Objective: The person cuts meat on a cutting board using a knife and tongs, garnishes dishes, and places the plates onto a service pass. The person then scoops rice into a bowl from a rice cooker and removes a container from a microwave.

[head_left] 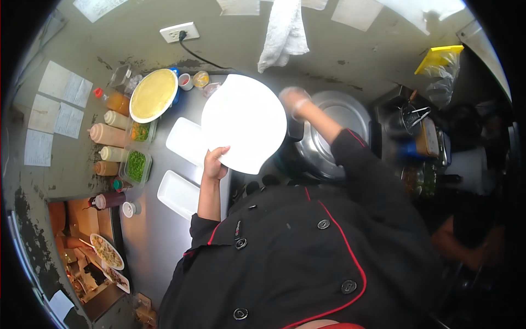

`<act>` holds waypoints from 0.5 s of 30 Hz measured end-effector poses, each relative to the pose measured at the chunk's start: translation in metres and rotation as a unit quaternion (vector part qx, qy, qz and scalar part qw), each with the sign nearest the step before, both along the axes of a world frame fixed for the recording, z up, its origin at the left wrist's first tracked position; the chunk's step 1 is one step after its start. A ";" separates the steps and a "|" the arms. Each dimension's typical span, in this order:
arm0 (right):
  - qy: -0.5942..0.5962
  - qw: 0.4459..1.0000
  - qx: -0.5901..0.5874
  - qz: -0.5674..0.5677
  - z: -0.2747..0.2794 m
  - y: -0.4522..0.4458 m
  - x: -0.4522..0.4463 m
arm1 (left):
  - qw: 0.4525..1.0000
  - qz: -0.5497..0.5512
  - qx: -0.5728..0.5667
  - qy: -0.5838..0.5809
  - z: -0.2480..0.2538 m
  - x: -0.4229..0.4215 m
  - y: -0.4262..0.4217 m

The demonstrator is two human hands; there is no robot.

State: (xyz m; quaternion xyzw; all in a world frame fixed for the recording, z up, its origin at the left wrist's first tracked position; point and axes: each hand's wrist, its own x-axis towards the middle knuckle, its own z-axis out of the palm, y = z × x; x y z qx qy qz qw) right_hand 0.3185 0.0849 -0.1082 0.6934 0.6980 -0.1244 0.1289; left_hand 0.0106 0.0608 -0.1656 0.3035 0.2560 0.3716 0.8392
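Observation:
My left hand point(216, 163) grips the near edge of a large white plate point(244, 123), thumb on its upper face. The plate is held up over the steel counter, and nothing lies on it. Motion blurs my right hand point(295, 101), which seems to wear a thin clear glove. It is beside the plate's right edge, over the far left rim of a round shiny metal pot or lid point(338, 129). Whether its fingers hold anything cannot be seen. Two white rectangular dishes, one farther point(185, 140) and one nearer point(178, 192), rest on the counter left of the plate.
Squeeze bottles point(107, 134) line the wall at left, near tubs of chopped greens point(135, 165) and a round yellow flat stack point(154, 95). A white towel point(284, 35) hangs ahead. Utensils stand in a container point(408, 118) at right. Another person's hand point(68, 243) shows through the lower-left opening.

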 end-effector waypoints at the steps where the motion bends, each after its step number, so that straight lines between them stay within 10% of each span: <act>1: 0.002 0.998 -0.024 0.055 -0.022 -0.011 -0.002 | 1.000 0.013 -0.016 -0.012 0.005 -0.001 -0.005; 4: 0.064 0.962 0.027 0.263 -0.060 -0.055 0.000 | 0.997 0.033 -0.026 -0.061 0.028 -0.003 -0.010; 10: -0.064 0.973 -0.020 0.223 -0.041 -0.064 -0.038 | 0.998 0.042 0.001 -0.049 0.011 -0.016 0.004; 15: 0.052 0.904 0.384 0.181 0.094 -0.126 0.029 | 0.996 0.078 -0.019 -0.032 0.002 -0.052 0.006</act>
